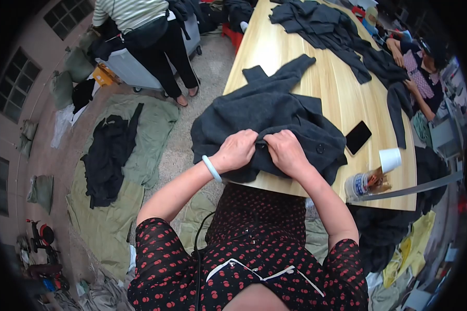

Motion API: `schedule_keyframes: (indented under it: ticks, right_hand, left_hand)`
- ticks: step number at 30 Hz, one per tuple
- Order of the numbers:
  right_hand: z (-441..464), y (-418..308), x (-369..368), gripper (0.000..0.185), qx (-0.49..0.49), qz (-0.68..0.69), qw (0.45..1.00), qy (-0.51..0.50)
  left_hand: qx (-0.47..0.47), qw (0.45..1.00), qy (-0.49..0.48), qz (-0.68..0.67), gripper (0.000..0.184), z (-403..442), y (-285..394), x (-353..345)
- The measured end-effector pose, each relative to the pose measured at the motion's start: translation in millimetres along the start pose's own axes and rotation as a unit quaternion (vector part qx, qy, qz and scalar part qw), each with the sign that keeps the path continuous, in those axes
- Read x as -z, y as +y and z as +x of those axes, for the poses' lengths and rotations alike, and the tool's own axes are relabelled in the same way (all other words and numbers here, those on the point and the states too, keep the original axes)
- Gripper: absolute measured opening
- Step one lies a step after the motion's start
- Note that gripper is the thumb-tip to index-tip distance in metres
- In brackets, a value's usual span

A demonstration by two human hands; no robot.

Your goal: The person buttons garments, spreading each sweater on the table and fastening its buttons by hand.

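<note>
A dark grey coat with buttons lies spread over the near end of the wooden table, its sleeves pointing away from me. My left hand pinches the coat's edge, fingers closed on the cloth. Close beside it, my right hand grips the same edge between thumb and fingers. A dark button shows just right of my right hand. The cloth between my fingertips is partly hidden.
A black phone, a white cup and a tub of brown sticks stand to the right. More dark garments lie farther up. A person handles cloth at right; another stands by a cart.
</note>
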State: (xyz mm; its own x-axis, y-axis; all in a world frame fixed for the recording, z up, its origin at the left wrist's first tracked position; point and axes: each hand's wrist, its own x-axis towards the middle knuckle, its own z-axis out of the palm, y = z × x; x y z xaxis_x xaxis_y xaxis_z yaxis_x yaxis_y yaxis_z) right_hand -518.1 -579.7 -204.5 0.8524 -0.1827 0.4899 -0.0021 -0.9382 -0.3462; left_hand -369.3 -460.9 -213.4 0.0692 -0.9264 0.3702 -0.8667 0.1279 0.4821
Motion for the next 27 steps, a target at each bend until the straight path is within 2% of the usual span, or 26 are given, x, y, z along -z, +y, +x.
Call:
schedule_keyframes:
  ticks: [1,3,5,6,7,8,9,11,12,13,15,16,19,21,23,25,26,27]
  right_hand:
    - [0.8,1.4,1.1,0.002,-0.004,0.007,1.0,-0.005]
    - [0.3,7.3,0.6,0.005,-0.034,0.055,0.998,-0.002]
    - [4.2,13.0,6.2,0.009,-0.096,0.125,0.987,-0.015]
    - [9.1,9.0,12.9,0.009,-0.14,0.18,0.974,0.006]
    - [13.5,6.1,16.4,0.011,-0.183,0.234,0.954,0.026]
    - [16.9,10.4,15.7,0.012,-0.18,0.192,0.964,0.032]
    - [17.3,17.5,11.4,0.014,-0.172,0.135,0.975,0.036]
    - [14.6,28.5,8.6,0.022,-0.189,0.05,0.98,0.021]
    - [7.5,36.6,4.6,0.041,-0.186,0.026,0.982,0.01]
    - [7.5,35.3,7.5,0.048,-0.165,0.035,0.986,-0.006]
    - [5.4,26.6,16.4,0.062,-0.13,0.06,0.989,-0.039]
    - [9.0,21.0,19.7,0.083,-0.14,0.057,0.983,-0.107]
    - [19.0,20.9,0.6,0.095,-0.102,-0.026,0.99,-0.094]
    - [27.5,31.1,-19.5,0.104,-0.146,-0.03,0.981,-0.123]
    - [27.7,38.5,-33.6,0.087,-0.209,0.031,0.961,-0.176]
    - [23.9,48.4,-51.1,0.06,-0.174,0.001,0.977,-0.126]
    - [18.8,48.5,-55.6,0.034,-0.165,-0.007,0.981,-0.104]
    - [15.1,46.3,-52.1,0.032,-0.178,0.024,0.979,-0.093]
  left_hand:
    - [-0.004,1.0,-0.005,-0.022,0.016,2.3,4.7,3.2]
    - [-0.032,0.998,0.009,-0.044,0.014,4.3,3.0,3.2]
    - [0.094,0.978,-0.071,-0.173,0.015,13.4,10.4,22.9]
    - [0.135,0.959,-0.041,-0.245,0.023,18.0,2.7,24.7]
    - [0.165,0.938,0.011,-0.304,0.023,20.8,-6.9,23.8]
    - [0.188,0.931,0.083,-0.303,0.02,24.4,-16.5,27.5]
    - [0.284,0.876,0.123,-0.369,0.017,28.3,-27.9,35.5]
    - [0.307,0.862,0.233,-0.329,0.017,23.7,-47.2,48.4]
    - [0.326,0.85,0.235,-0.341,0.017,15.5,-50.6,55.5]
    - [0.346,0.837,0.238,-0.352,0.017,6.7,-52.7,60.7]
    - [0.373,0.847,0.216,-0.312,0.017,-13.1,-58.3,60.6]
    - [0.385,0.852,0.201,-0.291,0.017,-21.2,-58.2,57.1]
    - [0.298,0.921,0.119,-0.222,0.021,-29.6,-46.1,42.7]
    - [0.264,0.947,0.061,-0.175,0.042,-24.6,-30.8,40.0]
    - [0.222,0.972,0.005,-0.08,0.058,-18.6,-20.3,35.9]
    - [0.146,0.989,0.001,-0.007,0.079,-18.2,-24.4,23.8]
    - [0.111,0.993,0.003,0.03,0.089,-19.5,-26.2,18.8]
    - [0.121,0.992,-0.015,0.03,0.098,-20.5,-22.7,16.2]
